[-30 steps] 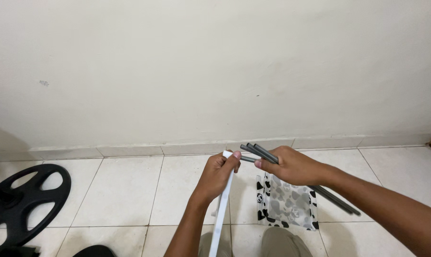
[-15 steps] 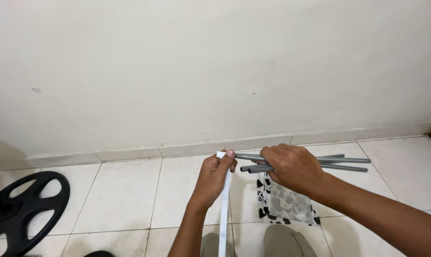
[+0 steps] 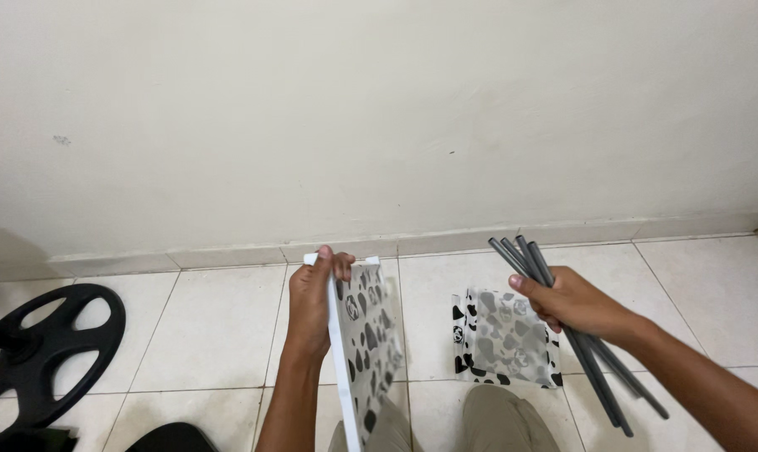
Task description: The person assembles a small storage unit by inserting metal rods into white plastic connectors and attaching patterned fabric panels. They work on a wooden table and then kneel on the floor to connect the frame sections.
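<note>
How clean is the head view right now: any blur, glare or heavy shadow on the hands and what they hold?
Head view: even, soft indoor light, no glare on the floor tiles; left hand on the white panel and right hand around the grey rods are sharp, without motion blur; a faint shadow darkens the wall's lower left; the black wheel-shaped part is cut off by the frame edge.
</note>
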